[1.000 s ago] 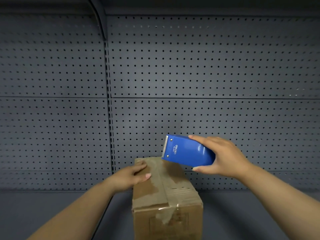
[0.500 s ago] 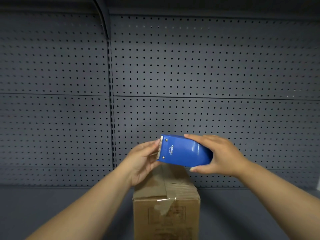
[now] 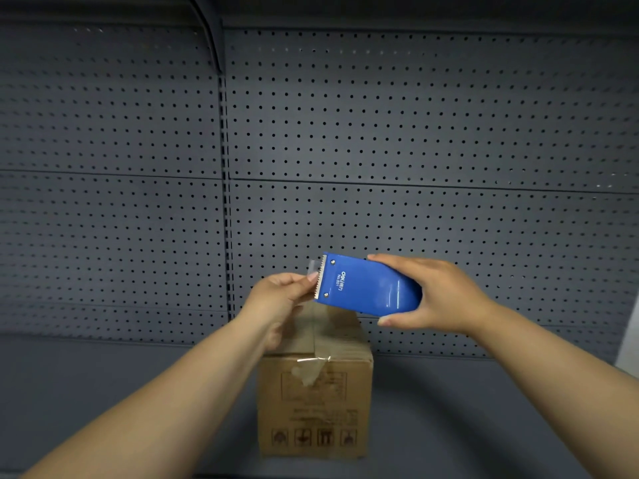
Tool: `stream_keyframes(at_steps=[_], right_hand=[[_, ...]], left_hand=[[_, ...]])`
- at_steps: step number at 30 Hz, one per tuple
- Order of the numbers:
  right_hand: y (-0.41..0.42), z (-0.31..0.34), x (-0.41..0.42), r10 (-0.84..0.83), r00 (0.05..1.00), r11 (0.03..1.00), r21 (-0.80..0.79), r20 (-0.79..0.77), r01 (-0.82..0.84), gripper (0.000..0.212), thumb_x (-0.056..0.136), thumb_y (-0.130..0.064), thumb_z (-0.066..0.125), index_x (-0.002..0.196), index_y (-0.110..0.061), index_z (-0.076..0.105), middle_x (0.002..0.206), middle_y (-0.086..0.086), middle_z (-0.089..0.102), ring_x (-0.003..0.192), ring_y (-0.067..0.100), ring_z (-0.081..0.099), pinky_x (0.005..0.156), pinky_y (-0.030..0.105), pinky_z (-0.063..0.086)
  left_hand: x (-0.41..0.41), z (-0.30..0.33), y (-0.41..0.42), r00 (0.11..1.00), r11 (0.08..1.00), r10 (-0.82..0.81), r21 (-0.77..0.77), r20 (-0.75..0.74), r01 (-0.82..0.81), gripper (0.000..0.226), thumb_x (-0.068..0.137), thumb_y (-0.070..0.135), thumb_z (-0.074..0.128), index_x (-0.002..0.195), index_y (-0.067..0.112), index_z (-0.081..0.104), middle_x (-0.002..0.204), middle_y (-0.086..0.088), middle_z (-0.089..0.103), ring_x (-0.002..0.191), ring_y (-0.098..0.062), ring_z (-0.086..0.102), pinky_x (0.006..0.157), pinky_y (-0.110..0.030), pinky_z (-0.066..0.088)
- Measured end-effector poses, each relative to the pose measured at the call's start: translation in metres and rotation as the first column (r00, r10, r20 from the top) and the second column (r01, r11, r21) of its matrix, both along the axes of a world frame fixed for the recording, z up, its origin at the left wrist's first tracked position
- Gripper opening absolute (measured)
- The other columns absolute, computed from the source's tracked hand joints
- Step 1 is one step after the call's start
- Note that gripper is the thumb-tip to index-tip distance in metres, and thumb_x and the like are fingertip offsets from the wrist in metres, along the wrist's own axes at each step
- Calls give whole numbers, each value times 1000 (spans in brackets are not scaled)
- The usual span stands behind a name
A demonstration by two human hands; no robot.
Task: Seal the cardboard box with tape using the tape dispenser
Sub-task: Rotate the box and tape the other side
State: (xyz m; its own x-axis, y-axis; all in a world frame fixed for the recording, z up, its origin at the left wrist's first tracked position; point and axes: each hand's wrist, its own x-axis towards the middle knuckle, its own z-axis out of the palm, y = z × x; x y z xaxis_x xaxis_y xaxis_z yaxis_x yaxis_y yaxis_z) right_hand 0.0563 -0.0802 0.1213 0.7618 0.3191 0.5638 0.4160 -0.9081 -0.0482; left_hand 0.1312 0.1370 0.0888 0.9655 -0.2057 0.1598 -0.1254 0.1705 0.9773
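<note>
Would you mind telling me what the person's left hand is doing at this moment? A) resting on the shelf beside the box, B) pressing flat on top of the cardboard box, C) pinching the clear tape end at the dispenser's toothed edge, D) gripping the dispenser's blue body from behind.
C: the left hand pinches the clear tape end at the toothed edge of the blue tape dispenser, above the cardboard box; the right hand holds the dispenser's body.

Shelf (image 3: 484, 409) lies open around the cardboard box (image 3: 314, 406); pegboard wall (image 3: 415, 133) blocks behind.
</note>
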Motion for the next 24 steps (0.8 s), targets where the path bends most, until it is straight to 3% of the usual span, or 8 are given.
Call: stream_keyframes(at_steps=[3, 6, 11, 18, 22, 24], right_hand=[[-1, 0, -4, -1, 1000, 1000, -8, -18, 1, 82, 54, -65, 64, 127, -51, 28, 117, -22, 59, 98, 9, 56, 81, 29, 47], [-2, 1, -7, 4, 999, 1000, -30, -40, -5, 81, 60, -54, 74, 129, -50, 30, 115, -20, 59, 96, 9, 55, 80, 29, 46], [-8, -1, -14, 3, 995, 999, -42, -101, -8, 83, 60, -55, 74, 130, -52, 28, 118, -17, 58, 100, 12, 55, 83, 32, 47], [-35, -8, -28, -63, 982, 996, -68, -180, 52, 79, 61, -54, 74, 127, -53, 31, 108, -23, 56, 93, 10, 54, 74, 28, 44], [-52, -17, -38, -97, 971, 994, -76, -219, 82, 78, 56, -60, 68, 124, -57, 30, 107, -22, 60, 91, 9, 55, 71, 25, 43], [-54, -22, -41, -98, 965, 995, -60, -242, 86, 77, 57, -58, 70, 123, -57, 30, 107, -20, 61, 90, 9, 55, 73, 28, 46]], left_hand=[[-10, -2, -2, 995, 995, 99, 27, 26, -100, 24, 80, 25, 67, 60, 16, 60, 64, -3, 61, 62, -16, 46, 68, -30, 34], [-20, -4, -1, 985, 985, 156, 58, 71, -160, 24, 82, 26, 66, 63, 14, 60, 69, -3, 62, 66, -12, 50, 67, -25, 36], [-35, -8, 3, 972, 970, 201, 116, 124, -215, 23, 82, 25, 66, 63, 13, 60, 65, -2, 61, 61, -12, 54, 66, -22, 40], [-49, -19, 40, 940, 929, 335, 145, 67, -341, 26, 81, 23, 68, 62, 9, 57, 61, -4, 56, 56, -14, 50, 62, -19, 37], [-53, -29, 58, 934, 912, 353, 206, 44, -355, 26, 81, 22, 68, 62, 6, 58, 59, -5, 56, 55, -15, 49, 71, -24, 40], [-55, -33, 57, 941, 915, 338, 227, 26, -335, 27, 82, 19, 66, 61, 5, 57, 54, -4, 55, 46, -9, 49, 58, -16, 42]])
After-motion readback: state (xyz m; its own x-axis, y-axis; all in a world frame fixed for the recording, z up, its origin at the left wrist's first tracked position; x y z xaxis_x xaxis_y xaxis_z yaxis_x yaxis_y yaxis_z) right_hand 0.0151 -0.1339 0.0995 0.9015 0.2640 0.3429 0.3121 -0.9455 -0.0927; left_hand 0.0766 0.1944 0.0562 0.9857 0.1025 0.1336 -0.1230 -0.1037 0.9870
